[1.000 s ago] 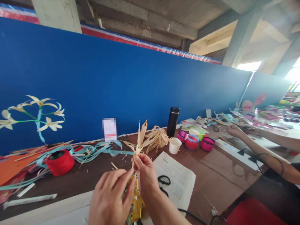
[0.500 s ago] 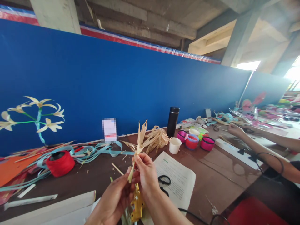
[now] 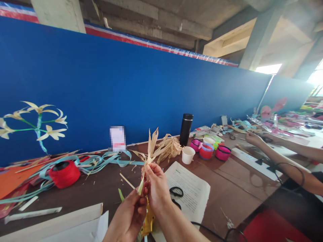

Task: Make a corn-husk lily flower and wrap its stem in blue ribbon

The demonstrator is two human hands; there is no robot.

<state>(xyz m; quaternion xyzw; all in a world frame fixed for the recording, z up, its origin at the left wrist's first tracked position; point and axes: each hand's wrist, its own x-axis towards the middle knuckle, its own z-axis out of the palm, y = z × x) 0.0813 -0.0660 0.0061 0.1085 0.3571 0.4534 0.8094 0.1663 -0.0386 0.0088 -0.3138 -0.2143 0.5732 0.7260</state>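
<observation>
Pale, dried husk [image 3: 152,148] is held upright above the middle of a brown desk [image 3: 222,193]. Its base is pinched tightly between the thumb and fingers of the right hand [image 3: 158,183]. The husk's greenish lower end is gripped by the closed fingers of the left hand [image 3: 133,210], just below. Beneath the hands, toward the near edge, a yellow tool [image 3: 148,224] is partly hidden. Printed paper [image 3: 195,190] is laid to the right, with black loop handles [image 3: 176,192] on it. Along the back edge, by a blue panel [image 3: 126,87], are more husks [image 3: 170,148] and a black flask [image 3: 186,130]; a white cup [image 3: 188,155] is set nearby. Toward the left edge, a red spool [image 3: 65,174] is surrounded by blue ribbon [image 3: 108,162].
</observation>
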